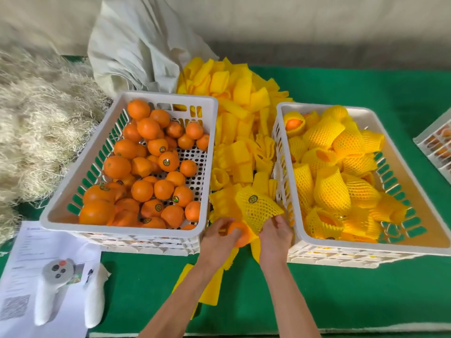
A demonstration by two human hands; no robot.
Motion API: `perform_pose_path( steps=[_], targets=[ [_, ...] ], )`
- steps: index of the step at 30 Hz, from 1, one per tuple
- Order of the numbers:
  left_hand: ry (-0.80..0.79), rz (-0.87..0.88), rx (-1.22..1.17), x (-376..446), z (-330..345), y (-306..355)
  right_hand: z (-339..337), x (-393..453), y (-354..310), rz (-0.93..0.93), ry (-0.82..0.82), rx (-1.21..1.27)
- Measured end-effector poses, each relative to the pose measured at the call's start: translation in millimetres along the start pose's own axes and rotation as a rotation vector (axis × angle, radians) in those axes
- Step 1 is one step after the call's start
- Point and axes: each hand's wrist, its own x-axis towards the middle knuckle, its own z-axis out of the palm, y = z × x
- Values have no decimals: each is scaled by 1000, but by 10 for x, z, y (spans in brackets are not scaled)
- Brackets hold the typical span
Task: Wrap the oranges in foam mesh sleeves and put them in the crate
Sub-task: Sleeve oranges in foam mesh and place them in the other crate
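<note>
Green table (pixel 341 296) fills the view. At nine o'clock sits the white crate of bare oranges (pixel 80 167); at three o'clock the second white crate (pixel 415 191) holds sleeved fruit. Between them, running up to twelve o'clock, a heap of yellow foam sleeves (pixel 241 132). Down at six o'clock, both hands are on one orange (pixel 240 236): the left hand (pixel 219 236) curls its fingers round the bare end, and the right hand (pixel 275 235) pinches the edge of the foam mesh sleeve (pixel 258 208) stretched over the far end. Orange half covered, just beside the right crate's near corner, sticker showing through the mesh.
</note>
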Motion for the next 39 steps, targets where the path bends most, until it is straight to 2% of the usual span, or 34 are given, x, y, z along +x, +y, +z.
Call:
perform_pose_path(
  steps=[3, 6, 11, 16, 18, 20, 22, 25, 29, 39],
  targets=[
    [77, -47, -346, 19, 15, 198, 33, 23, -96, -38, 0, 22],
    [32, 6, -541, 44, -4, 548, 109, 5, -201, -47, -6, 59],
    [-54, 50, -671, 145, -172, 1067, 191, -44, -598, -330, -43, 35],
    [-1, 185, -710, 222, -467, 1452, 212, 121, -861, -373, -142, 16],
    [-103, 175, -786, 285, -551, 1517, 228, 135, -872, -362, -209, -58],
    [-216, 178, -784, 308, -606, 1524, 253, 142, -857, -332, -267, -131],
    [-262, 193, -755, 320, -627, 1503, 278, 137, -855, -307, -294, -178],
    [-242, 182, -752, 350, -644, 1454, 261, 144, -875, -315, -274, -177],
    [-301, 175, -700, 379, -690, 1353, 212, 191, -840, -223, -254, -159],
    [-328, 188, -564, 340, -701, 1193, 315, 173, -862, -268, -275, -139]
  ],
)
